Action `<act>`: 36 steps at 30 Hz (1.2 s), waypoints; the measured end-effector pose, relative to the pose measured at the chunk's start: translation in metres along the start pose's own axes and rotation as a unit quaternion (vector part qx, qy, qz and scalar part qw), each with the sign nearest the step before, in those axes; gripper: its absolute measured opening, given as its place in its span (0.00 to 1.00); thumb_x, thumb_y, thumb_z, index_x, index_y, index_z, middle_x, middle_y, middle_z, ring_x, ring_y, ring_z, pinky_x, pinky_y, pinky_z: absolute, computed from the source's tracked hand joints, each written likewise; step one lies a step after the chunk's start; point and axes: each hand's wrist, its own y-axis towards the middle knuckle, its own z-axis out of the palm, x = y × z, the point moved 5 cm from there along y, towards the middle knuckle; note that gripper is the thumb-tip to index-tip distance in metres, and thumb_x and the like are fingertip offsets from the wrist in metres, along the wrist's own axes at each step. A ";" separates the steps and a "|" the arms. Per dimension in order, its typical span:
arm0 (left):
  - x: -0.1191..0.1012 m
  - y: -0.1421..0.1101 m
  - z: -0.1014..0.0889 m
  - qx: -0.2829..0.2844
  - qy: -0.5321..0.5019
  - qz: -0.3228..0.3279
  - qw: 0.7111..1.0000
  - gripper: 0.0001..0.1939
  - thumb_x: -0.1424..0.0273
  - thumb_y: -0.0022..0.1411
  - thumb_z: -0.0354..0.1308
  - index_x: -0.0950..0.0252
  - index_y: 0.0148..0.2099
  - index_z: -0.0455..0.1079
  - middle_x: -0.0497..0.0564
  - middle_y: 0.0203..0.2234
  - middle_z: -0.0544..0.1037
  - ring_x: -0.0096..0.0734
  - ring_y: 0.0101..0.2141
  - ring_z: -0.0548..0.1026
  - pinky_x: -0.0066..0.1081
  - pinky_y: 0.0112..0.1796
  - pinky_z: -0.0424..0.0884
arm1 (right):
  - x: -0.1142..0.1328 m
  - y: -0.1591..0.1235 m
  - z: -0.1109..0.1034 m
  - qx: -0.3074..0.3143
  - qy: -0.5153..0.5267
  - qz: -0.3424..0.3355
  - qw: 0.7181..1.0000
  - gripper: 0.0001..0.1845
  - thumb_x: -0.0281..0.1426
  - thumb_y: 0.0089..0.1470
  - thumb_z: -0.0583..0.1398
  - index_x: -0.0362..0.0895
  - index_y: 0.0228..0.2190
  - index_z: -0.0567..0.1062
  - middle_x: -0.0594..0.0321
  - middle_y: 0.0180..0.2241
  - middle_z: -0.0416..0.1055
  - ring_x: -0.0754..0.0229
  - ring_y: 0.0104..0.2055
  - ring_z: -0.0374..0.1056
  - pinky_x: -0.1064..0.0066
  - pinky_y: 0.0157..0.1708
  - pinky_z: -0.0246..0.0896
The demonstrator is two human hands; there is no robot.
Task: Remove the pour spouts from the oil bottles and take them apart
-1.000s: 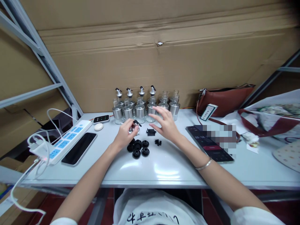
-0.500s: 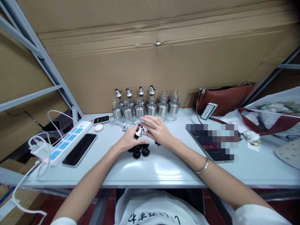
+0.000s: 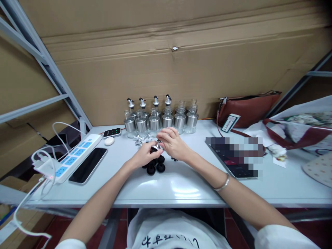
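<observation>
A silver bottle pourer (image 3: 155,147) with a black part is held between my hands, low over the table. My left hand (image 3: 143,155) is closed round its base, thumb in front. From the right, my right hand (image 3: 174,144) closes its fingers on the pourer's narrow top, which they mostly cover. Several black round stoppers (image 3: 151,169) lie just below my hands. Loose silver spout pieces (image 3: 139,139) are behind my left hand. Small black parts (image 3: 174,159) are largely hidden under my right hand.
Glass bottles with steel sleeves (image 3: 155,123) stand in rows at the back, several wearing pourers. A power strip (image 3: 75,157), a phone (image 3: 88,166) and a white round case (image 3: 109,141) lie left. Another phone (image 3: 233,164) and a brown bag (image 3: 250,110) are right.
My left hand has brought the pourer nearer the middle, over the stoppers. My right hand has come down and left from open in the air and closed on the pourer's top.
</observation>
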 end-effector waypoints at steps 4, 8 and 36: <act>-0.007 -0.004 0.003 0.019 0.040 0.037 0.998 0.10 0.65 0.55 0.51 0.64 0.28 0.56 0.42 0.20 0.59 0.22 0.22 0.57 0.24 0.25 0.54 | -0.023 -0.005 -0.008 -0.056 0.064 0.104 0.991 0.20 0.29 0.63 0.43 0.44 0.26 0.70 0.57 0.34 0.70 0.56 0.43 0.60 0.60 0.46 0.55; -0.009 -0.006 -0.005 -0.043 0.088 0.090 0.991 0.06 0.68 0.57 0.50 0.64 0.30 0.56 0.44 0.24 0.64 0.24 0.25 0.62 0.25 0.30 0.60 | -0.072 -0.027 -0.018 -0.116 0.081 0.314 0.939 0.21 0.32 0.62 0.44 0.44 0.23 0.70 0.56 0.33 0.67 0.56 0.40 0.61 0.61 0.43 0.56; -0.002 -0.006 -0.018 -0.154 0.254 0.148 0.943 0.10 0.78 0.54 0.47 0.64 0.40 0.59 0.51 0.32 0.70 0.33 0.33 0.68 0.32 0.37 0.64 | -0.072 -0.069 0.060 0.257 0.116 0.351 0.893 0.18 0.17 0.51 0.51 0.43 0.33 0.78 0.56 0.37 0.74 0.55 0.40 0.64 0.64 0.41 0.59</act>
